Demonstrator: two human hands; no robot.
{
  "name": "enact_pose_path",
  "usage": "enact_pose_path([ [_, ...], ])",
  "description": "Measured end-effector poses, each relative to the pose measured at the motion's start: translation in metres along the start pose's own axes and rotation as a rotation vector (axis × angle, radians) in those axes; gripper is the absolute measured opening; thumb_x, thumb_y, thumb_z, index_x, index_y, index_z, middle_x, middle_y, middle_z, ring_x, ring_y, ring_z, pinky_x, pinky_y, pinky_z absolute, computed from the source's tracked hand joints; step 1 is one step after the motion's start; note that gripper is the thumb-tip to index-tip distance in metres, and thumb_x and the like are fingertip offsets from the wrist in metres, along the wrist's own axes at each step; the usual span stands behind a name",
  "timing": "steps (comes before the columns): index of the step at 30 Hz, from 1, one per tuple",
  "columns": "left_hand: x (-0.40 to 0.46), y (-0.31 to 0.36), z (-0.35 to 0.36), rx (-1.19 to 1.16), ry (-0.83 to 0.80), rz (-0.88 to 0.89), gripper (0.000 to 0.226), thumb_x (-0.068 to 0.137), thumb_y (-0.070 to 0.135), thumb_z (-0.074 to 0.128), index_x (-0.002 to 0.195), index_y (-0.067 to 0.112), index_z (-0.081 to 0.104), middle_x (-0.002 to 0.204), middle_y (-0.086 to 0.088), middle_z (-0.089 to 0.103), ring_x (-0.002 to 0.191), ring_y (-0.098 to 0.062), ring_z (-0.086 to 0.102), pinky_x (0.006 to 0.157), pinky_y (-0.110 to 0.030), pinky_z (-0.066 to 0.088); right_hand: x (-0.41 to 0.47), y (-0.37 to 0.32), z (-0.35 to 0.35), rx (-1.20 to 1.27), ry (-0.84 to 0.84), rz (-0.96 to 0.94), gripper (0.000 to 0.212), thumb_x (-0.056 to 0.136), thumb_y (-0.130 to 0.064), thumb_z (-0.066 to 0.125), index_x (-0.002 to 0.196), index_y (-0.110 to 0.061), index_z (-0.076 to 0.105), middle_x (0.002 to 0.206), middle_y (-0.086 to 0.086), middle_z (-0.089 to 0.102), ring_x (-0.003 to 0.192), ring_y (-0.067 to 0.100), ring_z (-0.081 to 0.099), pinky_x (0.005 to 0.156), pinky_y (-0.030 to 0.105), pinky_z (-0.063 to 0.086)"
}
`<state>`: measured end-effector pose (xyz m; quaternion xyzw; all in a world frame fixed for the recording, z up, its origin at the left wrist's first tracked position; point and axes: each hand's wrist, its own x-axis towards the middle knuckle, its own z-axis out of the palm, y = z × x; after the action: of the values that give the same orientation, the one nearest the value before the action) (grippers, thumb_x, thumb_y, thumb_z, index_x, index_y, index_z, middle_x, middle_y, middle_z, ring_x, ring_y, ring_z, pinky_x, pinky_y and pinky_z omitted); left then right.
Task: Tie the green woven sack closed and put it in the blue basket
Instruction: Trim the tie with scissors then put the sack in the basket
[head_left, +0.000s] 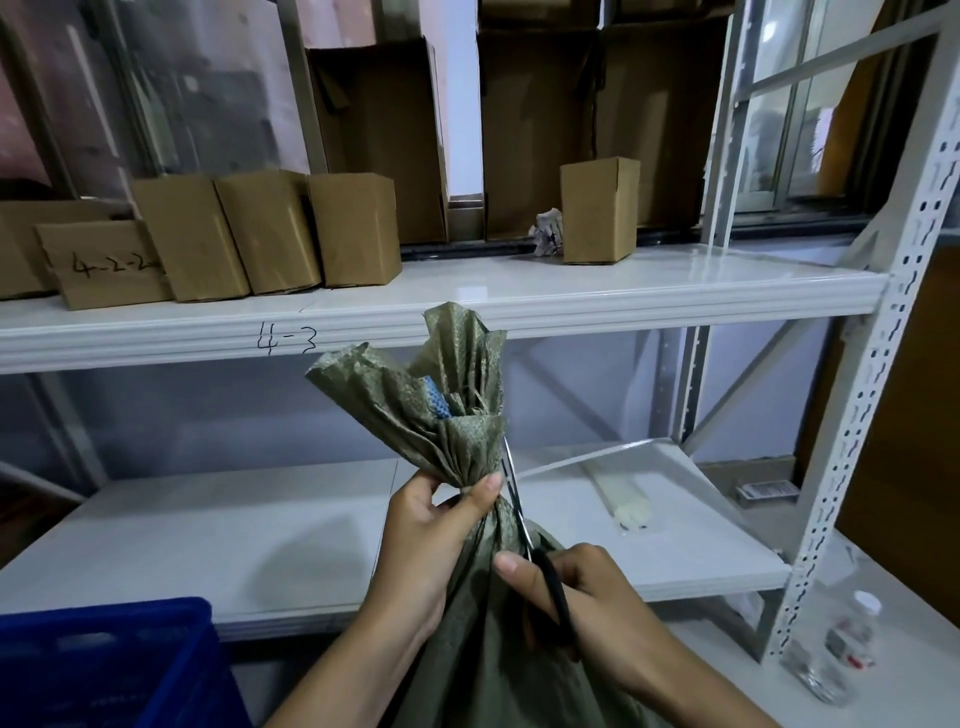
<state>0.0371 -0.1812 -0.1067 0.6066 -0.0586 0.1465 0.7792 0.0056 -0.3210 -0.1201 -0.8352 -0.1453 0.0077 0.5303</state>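
Note:
The green woven sack (467, 649) stands upright in front of me, its neck gathered tight and its mouth (415, 395) flaring open above. My left hand (431, 535) pinches the neck from the left. My right hand (571, 597) grips black-handled scissors (550, 587), whose blades (511, 488) point up along the right side of the neck. A thin dark tie runs around the neck at my left thumb. The blue basket (104, 670) sits at the lower left, only its corner in view.
White metal shelving (571, 291) stands behind the sack, the upper shelf holding several cardboard boxes (260, 234). A pack of white cable ties (623, 499) lies on the lower shelf. A clear plastic bottle (847, 649) stands by the upright post at right.

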Motion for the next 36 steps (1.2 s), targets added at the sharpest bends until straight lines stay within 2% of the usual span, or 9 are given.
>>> enact_pose_path([
  [3,-0.001,0.000,-0.001,0.027,0.003,0.035,0.033,0.064,0.024,0.073,0.093,0.010,0.068,0.092,-0.001,0.077,0.089,-0.016,0.071,0.081,-0.028,0.054,0.000,0.001,0.001,0.011,-0.031,0.000,0.080,0.068,-0.078,0.052,0.056,0.000,0.067,0.045,0.007,0.053,0.045,0.012,0.048,0.057,0.029,0.039],
  [7,-0.002,0.000,0.002,-0.007,0.015,0.060,0.013,0.076,0.005,0.068,0.090,0.007,0.066,0.077,0.005,0.077,0.071,-0.005,0.071,0.061,-0.014,0.051,-0.002,0.000,0.004,0.052,-0.042,-0.012,0.077,0.072,-0.076,0.051,0.051,-0.003,0.066,0.041,0.003,0.052,0.042,0.009,0.048,0.055,0.023,0.039],
  [10,-0.002,0.002,0.002,-0.017,0.017,0.086,0.014,0.077,-0.002,0.066,0.089,0.005,0.064,0.071,0.008,0.075,0.065,-0.001,0.068,0.057,-0.011,0.049,-0.002,0.000,0.010,0.118,-0.024,-0.014,0.071,0.072,-0.074,0.051,0.046,-0.009,0.065,0.037,-0.001,0.049,0.037,0.008,0.045,0.049,0.018,0.036],
  [14,-0.002,0.003,0.002,-0.074,-0.005,0.087,0.016,0.075,-0.004,0.066,0.090,0.003,0.064,0.070,0.005,0.075,0.065,-0.003,0.069,0.057,-0.013,0.050,-0.002,-0.001,0.010,0.130,-0.059,-0.034,0.073,0.075,-0.073,0.050,0.048,-0.007,0.066,0.038,0.001,0.046,0.038,0.010,0.042,0.048,0.018,0.035],
  [17,-0.002,0.003,0.000,-0.122,-0.017,0.054,0.022,0.068,0.004,0.069,0.089,0.005,0.065,0.073,0.002,0.076,0.067,-0.007,0.070,0.058,-0.016,0.052,-0.003,-0.004,0.006,0.120,-0.112,-0.048,0.068,0.081,-0.064,0.049,0.051,-0.007,0.068,0.033,-0.003,0.042,0.037,0.005,0.040,0.049,0.013,0.032],
  [22,0.000,0.001,-0.003,-0.098,-0.006,0.020,0.028,0.059,0.013,0.074,0.086,0.008,0.069,0.082,-0.003,0.077,0.076,-0.015,0.071,0.071,-0.025,0.057,-0.004,-0.005,0.003,0.094,-0.141,-0.057,0.066,0.082,-0.066,0.045,0.049,-0.013,0.067,0.035,-0.002,0.041,0.040,0.005,0.039,0.052,0.015,0.030],
  [32,-0.001,0.003,-0.001,-0.146,-0.017,-0.064,0.024,0.057,0.013,0.074,0.080,0.006,0.070,0.074,-0.005,0.075,0.064,-0.015,0.069,0.060,-0.025,0.056,-0.001,0.001,0.008,0.118,-0.064,-0.090,0.070,0.075,-0.073,0.047,0.043,-0.011,0.062,0.037,-0.001,0.043,0.043,0.009,0.041,0.054,0.018,0.032],
  [36,0.000,0.006,-0.002,-0.175,-0.044,-0.111,0.024,0.062,0.012,0.071,0.084,0.004,0.069,0.077,-0.007,0.076,0.066,-0.017,0.069,0.062,-0.026,0.058,-0.002,0.000,0.009,0.125,-0.048,-0.116,0.068,0.074,-0.071,0.047,0.042,-0.012,0.061,0.036,-0.002,0.043,0.044,0.009,0.043,0.056,0.015,0.034],
])
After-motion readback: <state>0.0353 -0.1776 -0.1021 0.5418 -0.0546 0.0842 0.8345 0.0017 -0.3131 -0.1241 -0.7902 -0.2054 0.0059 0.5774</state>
